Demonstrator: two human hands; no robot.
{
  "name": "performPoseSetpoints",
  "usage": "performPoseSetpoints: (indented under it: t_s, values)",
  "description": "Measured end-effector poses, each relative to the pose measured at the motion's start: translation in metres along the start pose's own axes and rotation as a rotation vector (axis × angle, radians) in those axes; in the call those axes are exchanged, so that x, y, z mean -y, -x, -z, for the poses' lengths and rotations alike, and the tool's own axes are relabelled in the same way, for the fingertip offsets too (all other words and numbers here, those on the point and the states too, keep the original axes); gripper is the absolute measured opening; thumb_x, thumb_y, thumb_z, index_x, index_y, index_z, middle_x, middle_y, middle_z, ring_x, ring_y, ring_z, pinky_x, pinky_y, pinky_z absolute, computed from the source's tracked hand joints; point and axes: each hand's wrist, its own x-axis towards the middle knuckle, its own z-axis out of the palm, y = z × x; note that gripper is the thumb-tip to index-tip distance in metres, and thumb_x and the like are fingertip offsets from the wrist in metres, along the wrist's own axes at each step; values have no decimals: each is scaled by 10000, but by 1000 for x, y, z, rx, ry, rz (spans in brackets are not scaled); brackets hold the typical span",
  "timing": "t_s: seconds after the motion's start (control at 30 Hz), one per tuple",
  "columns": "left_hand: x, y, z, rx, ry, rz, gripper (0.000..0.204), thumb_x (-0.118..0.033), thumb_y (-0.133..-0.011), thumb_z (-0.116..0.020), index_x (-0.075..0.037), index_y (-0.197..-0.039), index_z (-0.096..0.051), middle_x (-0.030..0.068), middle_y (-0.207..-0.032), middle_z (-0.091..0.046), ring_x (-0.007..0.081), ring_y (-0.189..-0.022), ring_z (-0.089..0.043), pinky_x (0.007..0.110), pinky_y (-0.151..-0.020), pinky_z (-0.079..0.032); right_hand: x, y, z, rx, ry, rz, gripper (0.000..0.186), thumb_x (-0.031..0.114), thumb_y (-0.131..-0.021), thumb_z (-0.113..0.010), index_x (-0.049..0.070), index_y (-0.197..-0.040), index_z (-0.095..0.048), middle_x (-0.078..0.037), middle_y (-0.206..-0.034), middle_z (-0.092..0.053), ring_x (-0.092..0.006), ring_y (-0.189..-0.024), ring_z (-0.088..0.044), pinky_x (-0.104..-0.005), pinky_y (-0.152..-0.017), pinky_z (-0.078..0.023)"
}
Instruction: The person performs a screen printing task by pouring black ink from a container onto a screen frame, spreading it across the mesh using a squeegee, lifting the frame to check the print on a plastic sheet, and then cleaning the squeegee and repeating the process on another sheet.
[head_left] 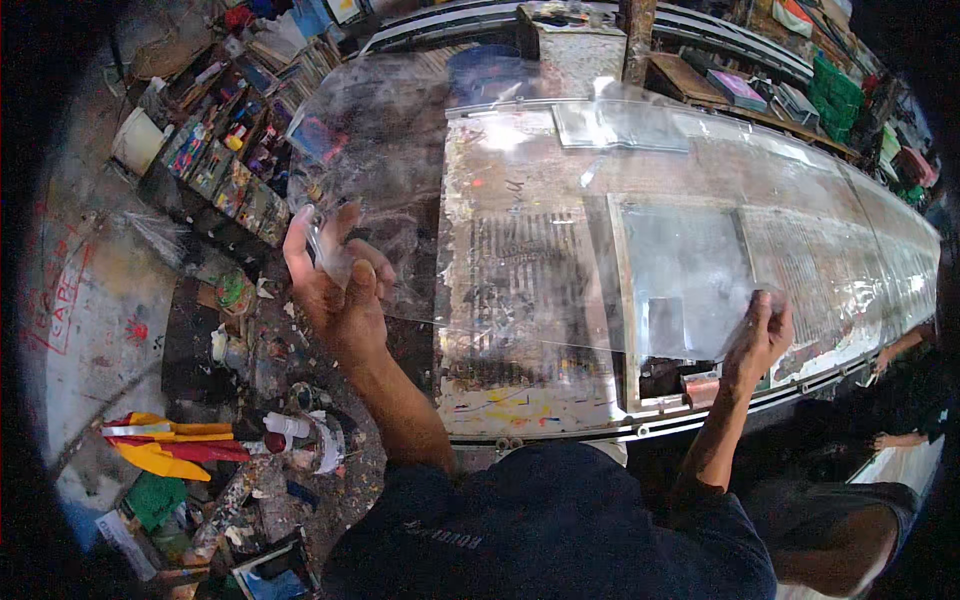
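A large clear plastic sheet (pixel 400 215) is stretched out in front of me above the worktable. My left hand (pixel 345 270) grips its left edge between thumb and fingers, off the table's left end. My right hand (pixel 765 335) pinches a near right corner of the sheet, close to the table's front edge. Through the film shows a rectangular frame (pixel 618 300) lying on the paint-stained table (pixel 530 405). A small copper-coloured piece (pixel 701 389) sits at the frame's near end. The sheet's far edge is hard to make out.
A clear flat packet (pixel 620 128) lies at the table's far side. Shelves of paint containers (pixel 225 150) stand at left. A splattered bucket (pixel 328 442) and a red-and-yellow cloth (pixel 175 445) are at lower left. Another person's hand (pixel 900 440) appears at far right.
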Motion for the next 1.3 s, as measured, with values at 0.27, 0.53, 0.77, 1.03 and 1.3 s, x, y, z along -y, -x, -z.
performPoseSetpoints:
  t_s: [0.27, 0.53, 0.77, 1.03, 1.3]
  values:
    - [5, 5, -8, 54, 120, -21, 970, -192, -791, -877, 30, -1512, -269, 274, -1277, -605, 191, -701, -634, 271, -527, -495, 12, -10, 22, -94, 47, 188, 122, 101, -1016, -617, -15, -994, -649, -28, -894, -618, -108, -831, -549, -256, -768, -453]
    - [10, 9, -6, 87, 107, -9, 998, -246, -769, -885, -34, -1541, -288, 172, -1280, -588, 175, -772, -597, 271, -546, -475, 12, -16, 36, -145, 71, 273, 154, 121, -1018, -619, -25, -1039, -661, -35, -936, -627, -112, -871, -551, -253, -804, -452]
    - [22, 4, 13, 197, 123, 158, 611, -199, -849, -829, -38, -1337, -499, 87, -1035, -641, 123, -714, -587, 248, -542, -453, 19, -14, 28, -189, 179, 200, 168, 164, -1017, -628, 7, -975, -668, 0, -865, -603, -82, -794, -517, -231, -721, -421]
    - [23, 22, 11, -12, -374, 179, 155, -197, -973, -713, -65, -939, -639, -45, -691, -571, 25, -525, -463, 199, -462, -329, 29, -10, 26, -146, 220, 64, 240, 200, -1031, -622, 42, -852, -598, 65, -745, -490, -23, -652, -389, -198, -564, -275]
    - [-15, 8, 6, 7, -423, -10, 182, -228, -968, -722, -73, -944, -631, -19, -713, -592, 25, -499, -430, 200, -438, -292, 40, -14, 33, -123, 212, 134, 282, 179, -1044, -588, 34, -804, -557, 68, -723, -436, -30, -651, -350, -211, -564, -254]
